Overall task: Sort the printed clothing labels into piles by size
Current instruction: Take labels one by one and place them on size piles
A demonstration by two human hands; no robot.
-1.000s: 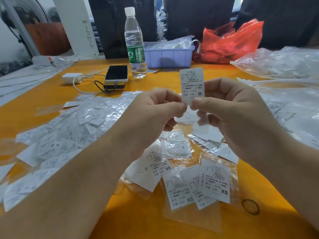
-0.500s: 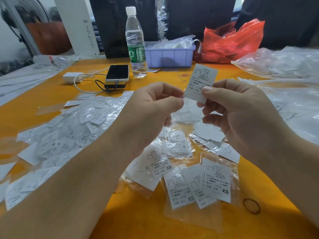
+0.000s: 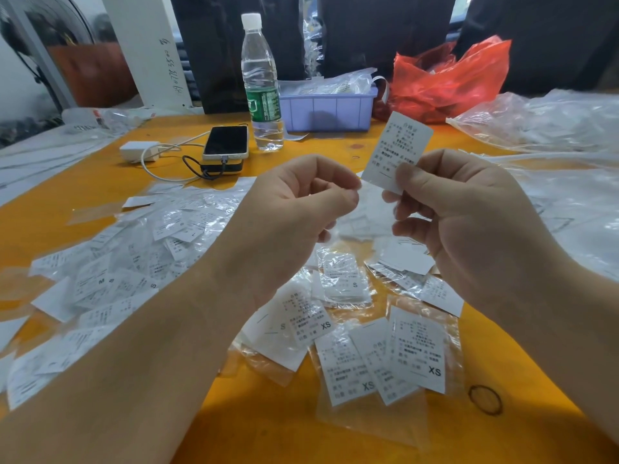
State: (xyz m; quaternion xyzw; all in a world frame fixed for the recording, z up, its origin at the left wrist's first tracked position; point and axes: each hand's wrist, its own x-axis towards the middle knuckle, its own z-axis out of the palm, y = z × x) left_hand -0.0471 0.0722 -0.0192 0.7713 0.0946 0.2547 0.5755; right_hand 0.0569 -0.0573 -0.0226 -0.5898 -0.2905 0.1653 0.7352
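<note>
Right hand (image 3: 469, 222) pinches a white printed label (image 3: 397, 150) by its lower edge between thumb and fingers, the label tilted and rising above the thumb. Left hand (image 3: 294, 209), just beside it, has its fingers curled, thumb against fingertips; whether it holds anything cannot be told. Below both hands, on the orange desk (image 3: 83, 195), lie bagged labels marked XS (image 3: 418, 349) and S (image 3: 345, 279). Left of the left forearm spreads a loose heap of labels (image 3: 127, 272).
</note>
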